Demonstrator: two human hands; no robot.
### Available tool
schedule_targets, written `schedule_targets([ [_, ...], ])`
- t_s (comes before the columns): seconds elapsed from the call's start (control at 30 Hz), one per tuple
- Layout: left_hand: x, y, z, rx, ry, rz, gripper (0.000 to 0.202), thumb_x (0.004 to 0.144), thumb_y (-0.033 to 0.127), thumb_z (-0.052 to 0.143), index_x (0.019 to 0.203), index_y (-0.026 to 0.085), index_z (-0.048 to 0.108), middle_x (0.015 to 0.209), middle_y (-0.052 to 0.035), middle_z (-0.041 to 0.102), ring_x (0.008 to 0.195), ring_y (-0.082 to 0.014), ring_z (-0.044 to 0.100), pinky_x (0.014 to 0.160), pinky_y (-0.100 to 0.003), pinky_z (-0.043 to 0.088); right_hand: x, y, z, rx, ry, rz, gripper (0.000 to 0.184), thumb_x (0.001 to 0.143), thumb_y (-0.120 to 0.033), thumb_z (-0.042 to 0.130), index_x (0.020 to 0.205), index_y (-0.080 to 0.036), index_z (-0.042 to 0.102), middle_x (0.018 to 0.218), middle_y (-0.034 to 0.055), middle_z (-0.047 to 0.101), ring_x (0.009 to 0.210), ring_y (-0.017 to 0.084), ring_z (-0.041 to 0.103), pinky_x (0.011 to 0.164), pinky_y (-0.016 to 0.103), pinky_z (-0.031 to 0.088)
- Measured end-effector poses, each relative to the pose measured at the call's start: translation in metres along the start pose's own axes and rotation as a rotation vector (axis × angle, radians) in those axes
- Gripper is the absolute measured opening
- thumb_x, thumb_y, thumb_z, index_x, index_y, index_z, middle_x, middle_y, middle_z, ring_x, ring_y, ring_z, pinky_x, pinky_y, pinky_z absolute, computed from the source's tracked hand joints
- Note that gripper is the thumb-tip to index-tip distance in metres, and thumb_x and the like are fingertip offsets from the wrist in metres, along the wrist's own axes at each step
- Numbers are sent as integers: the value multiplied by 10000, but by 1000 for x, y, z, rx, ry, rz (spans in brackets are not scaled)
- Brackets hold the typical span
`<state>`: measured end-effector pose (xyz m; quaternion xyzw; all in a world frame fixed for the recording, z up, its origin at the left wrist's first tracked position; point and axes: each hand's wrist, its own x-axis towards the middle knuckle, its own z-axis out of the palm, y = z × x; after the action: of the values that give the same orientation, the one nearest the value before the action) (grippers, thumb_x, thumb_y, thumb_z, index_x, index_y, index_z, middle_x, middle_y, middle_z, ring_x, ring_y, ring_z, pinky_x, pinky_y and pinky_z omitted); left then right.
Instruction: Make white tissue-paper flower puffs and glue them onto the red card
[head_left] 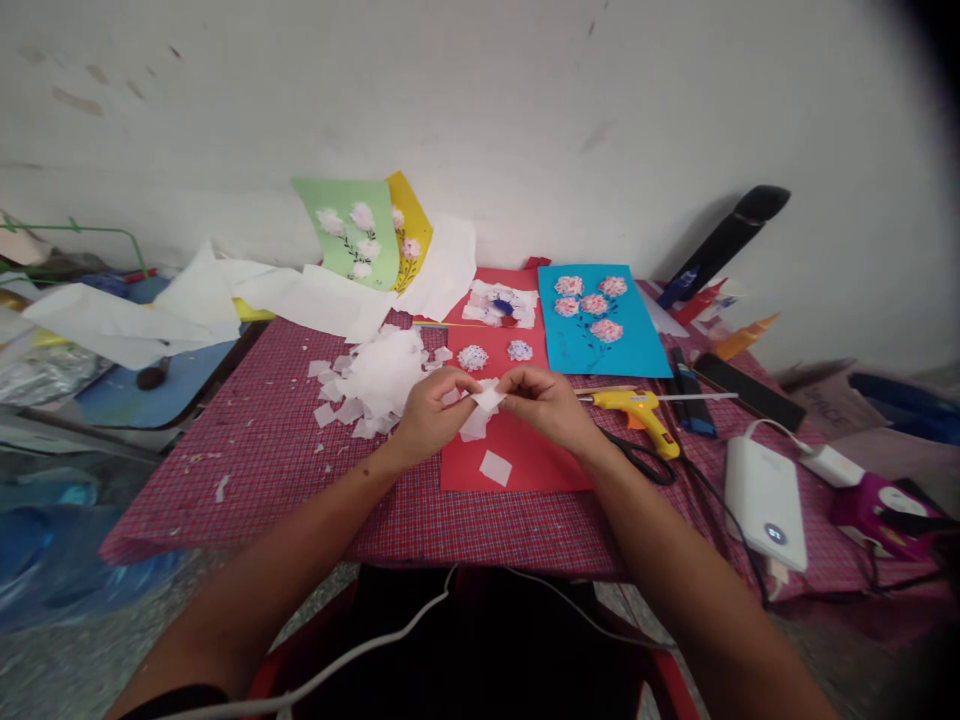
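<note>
Both hands meet over a red sheet of paper [540, 455], pinching a small square of white tissue paper [489, 397] between them. My left hand [435, 412] grips its left side, and my right hand [546, 400] its right side. More white tissue hangs or lies just under the fingers; I cannot tell which. One loose tissue square [496, 468] lies nearer to me on the red sheet. Beyond the hands sit two speckled tissue flowers [472, 358]. To the left of my left hand is a heap of cut tissue squares [382, 375].
A blue card with pink-white flowers [645, 345] lies at the back right. A yellow glue gun [637, 408], black scissors [641, 460], a phone [750, 390] and a white power bank [765, 500] are on the right. Green card [345, 225] leans on the wall; long white tissue [300, 300] stretches leftward.
</note>
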<state>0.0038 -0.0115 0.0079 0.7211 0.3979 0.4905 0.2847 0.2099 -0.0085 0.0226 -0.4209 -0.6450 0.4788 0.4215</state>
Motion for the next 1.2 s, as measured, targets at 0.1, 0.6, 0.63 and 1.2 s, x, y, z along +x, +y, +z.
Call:
schedule_targets([
  [0.1,0,1,-2,57,46,162,106,861,146,604,881,214,683,907,-47,717,897,-187,662,869,-349,522,0,0,0,57,2,19,156,761,-268,704,885,-206,634,791,-8,629,661,118,549,622,270,443],
  [0.6,-1,-7,-3,103,64,302,266,891,113,641,1121,237,688,1064,-59,717,1012,-196,675,932,-376,542,-3,-4,-6,120,-55,94,303,842,-450,748,751,-187,630,620,-26,623,493,81,477,493,232,345],
  [0.63,-1,-9,-2,91,84,228,299,898,132,644,1175,242,672,1102,-62,715,1036,-196,675,956,-384,536,-2,-3,-8,130,28,78,302,845,-443,740,737,-192,610,622,-26,622,486,80,462,489,235,339],
  [1.2,5,-26,1,-139,183,-126,291,893,133,587,1164,230,633,1008,-46,705,920,-152,667,824,-319,550,6,10,-14,-697,111,125,185,850,-363,635,807,-183,641,768,41,668,680,163,551,621,285,362],
])
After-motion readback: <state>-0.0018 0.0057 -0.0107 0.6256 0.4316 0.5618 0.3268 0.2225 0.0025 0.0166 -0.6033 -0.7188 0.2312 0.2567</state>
